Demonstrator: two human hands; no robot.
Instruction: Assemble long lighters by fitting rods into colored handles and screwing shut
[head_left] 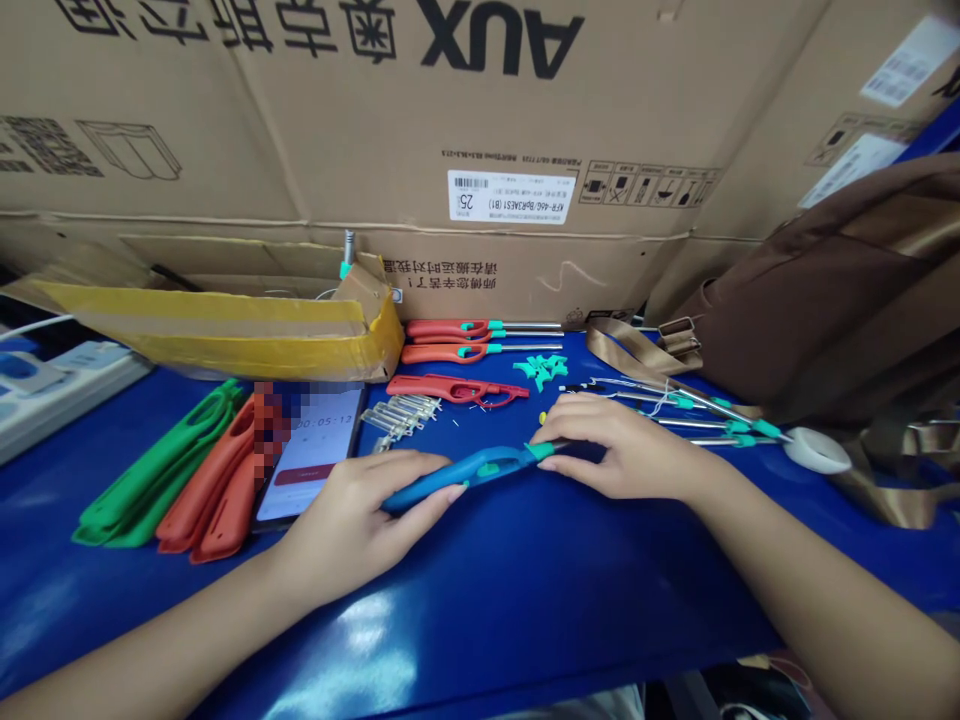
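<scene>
A blue long-nosed lighter point(450, 478) with a teal trigger is held between my two hands above the table. My left hand point(367, 500) wraps round its handle end. With thumb and fingers, my right hand point(600, 445) pinches the other end, at the teal collar where the dark nozzle begins. Just beyond lie a red lighter shell point(457, 388), small clear gas cartridges point(401, 415) and a little heap of teal triggers point(544, 370). Metal nozzle tubes point(705, 425) with teal ends and white wires lie past my right hand.
Lighters with red handles point(446, 352) lie behind. On the left are green shells point(161, 465), red shells point(214, 480), a phone point(315, 450) showing a timer and a power strip point(67, 390). A yellow-taped carton point(225, 325), a large cardboard box point(337, 130) and a brown bag point(832, 290) border the blue table point(540, 590).
</scene>
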